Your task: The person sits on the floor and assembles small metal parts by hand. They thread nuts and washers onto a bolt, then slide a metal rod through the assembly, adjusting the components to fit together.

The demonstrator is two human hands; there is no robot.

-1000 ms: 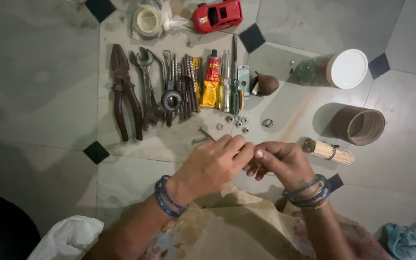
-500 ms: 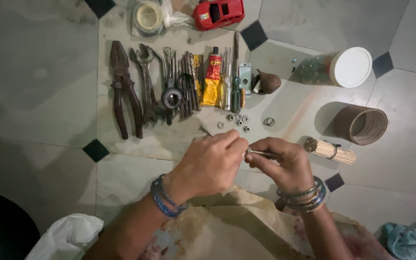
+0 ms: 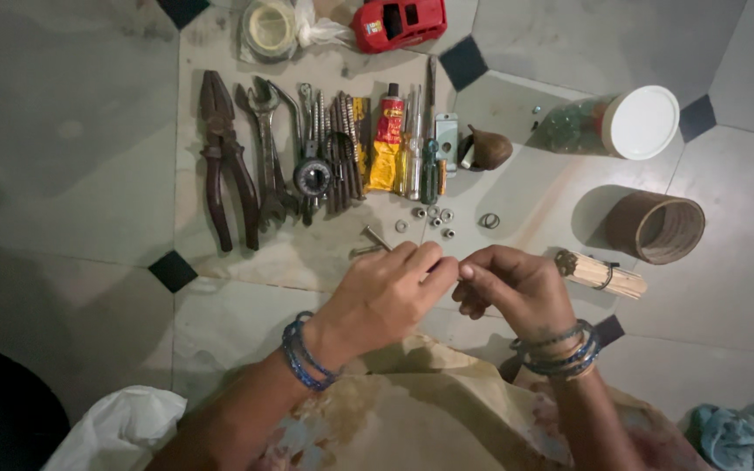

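While pinched between left hand [image 3: 384, 295] and right hand [image 3: 517, 288], bolt barely visible.

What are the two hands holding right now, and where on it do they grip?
The left hand and right hand pinch something small between meeting fingertips above the tiled floor. The fingers hide it, so neither the object nor the grip point can be told.

Pliers [image 3: 223, 161], wrenches [image 3: 268, 148], glue tube [image 3: 385, 139] lying in row on floor [image 3: 71, 174]; toy car [image 3: 399, 23], jar [image 3: 608, 126], cardboard tube [image 3: 656, 227] lying apart.
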